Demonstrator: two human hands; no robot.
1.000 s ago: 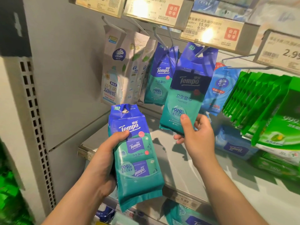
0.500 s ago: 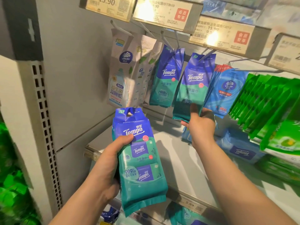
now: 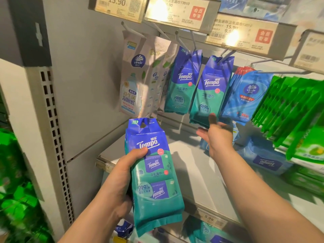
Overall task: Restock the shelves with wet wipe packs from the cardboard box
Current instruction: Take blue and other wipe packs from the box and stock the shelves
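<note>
My left hand (image 3: pixel 121 183) grips a stack of blue and teal Tempo wet wipe packs (image 3: pixel 156 179), thumb across the front, held upright below the hooks. Two rows of the same Tempo packs hang from pegs above: one row (image 3: pixel 181 85) to the left, and a second row (image 3: pixel 209 92) to the right. My right hand (image 3: pixel 218 137) is open with fingers spread, just below the bottom edge of the second row, holding nothing. The cardboard box is out of view.
White Vinda packs (image 3: pixel 133 81) hang at the far left, blue Vinda packs (image 3: pixel 245 95) and green packs (image 3: pixel 289 106) at the right. Price labels (image 3: pixel 177 11) line the shelf edge above. A grey shelf (image 3: pixel 191 165) lies below with boxed Tempo wipes (image 3: pixel 264 162).
My right hand has let go of the Tempo pack it was hanging; that pack now hangs on its peg. The hand has opened and dropped slightly. The left hand keeps its stack.
</note>
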